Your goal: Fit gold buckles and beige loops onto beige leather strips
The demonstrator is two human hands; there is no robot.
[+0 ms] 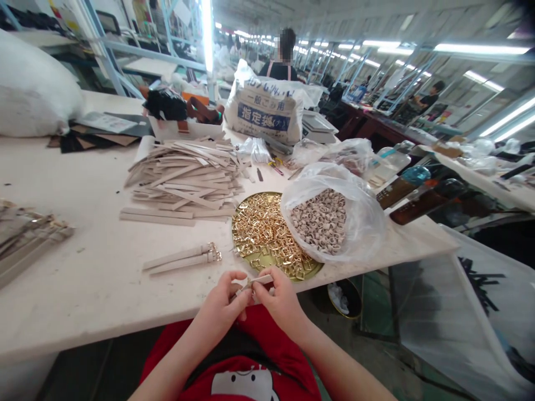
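**Beige strap (264, 279) being pinched at the near edge of the surface (104, 289)**

In the head view, the left hand (228, 295) and the right hand (279, 295) are meeting just in front of the round tray (314, 272). The fingers of both are closing on the beige strap, the right ones gripping it nearer its pale, upward-tilting end and the left ones gripping the other part (whether a metal piece is sitting between the fingertips is too small to tell).

Gold-coloured buckles (265, 225) are covering most of the tray. A clear plastic bag (365, 223) is overlapping the tray's right side, its mouth gaping over many small beige loops (321, 221).

To the left of the tray, two buckled straps (181, 259) are lying side by side, their metal ends pointing toward it. Behind them a loose heap of plain strips (188, 172) is spreading over the surface, and more buckled straps (31, 239) are resting at the far left. A large printed sack (265, 111) is standing farther back, beyond the heap, and bottles (403, 186) are leaning on the right.
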